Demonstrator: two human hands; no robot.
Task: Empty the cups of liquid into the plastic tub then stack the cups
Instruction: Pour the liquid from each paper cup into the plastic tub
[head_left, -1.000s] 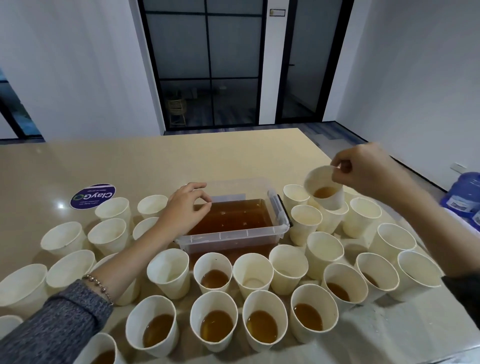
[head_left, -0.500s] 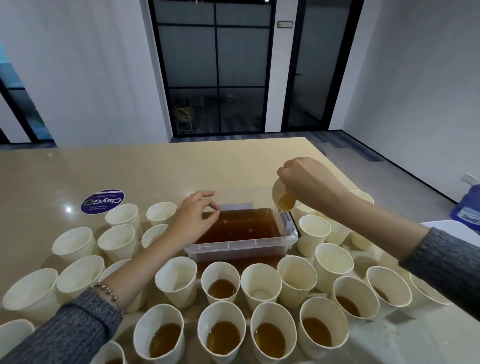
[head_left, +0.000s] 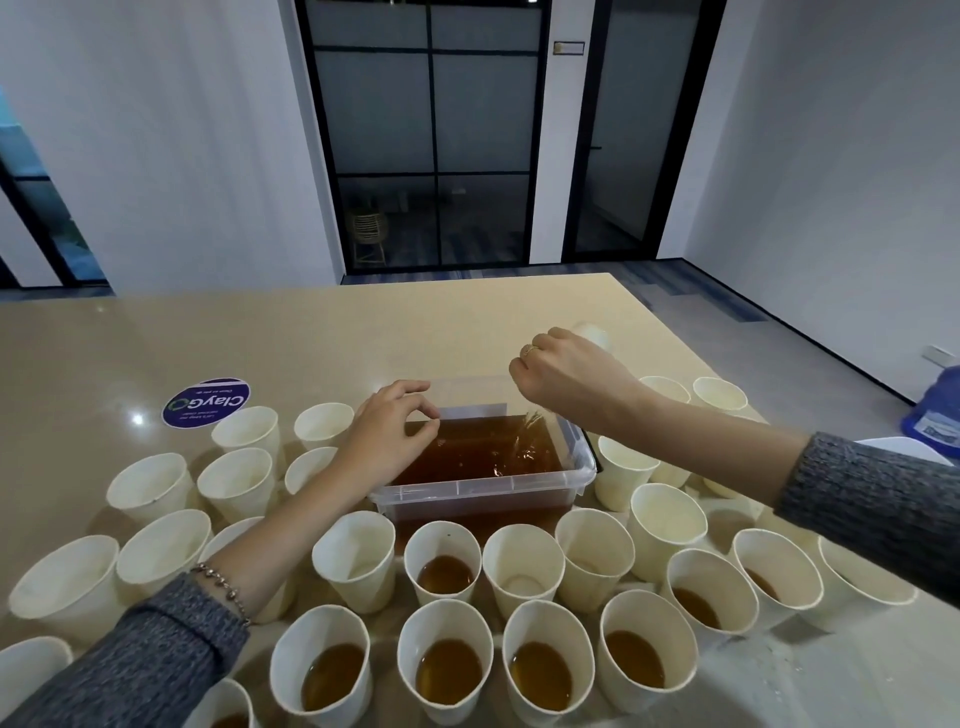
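Note:
A clear plastic tub half full of brown liquid sits mid-table. My right hand grips a white paper cup tipped over the tub's right side; only the cup's base shows past my knuckles, and a thin stream splashes into the liquid below. My left hand rests on the tub's left rim with fingers loosely curled. Several white cups ring the tub: those on the left look empty, and several in the front rows hold brown liquid.
A beige table carries everything. A round purple sticker lies at the back left. A blue water jug stands off the table's right edge. Spilled drops wet the table at the front right.
My right hand carried the cup from the right-hand cups over to the tub and tipped it further; liquid now pours out. My left hand stayed on the tub rim.

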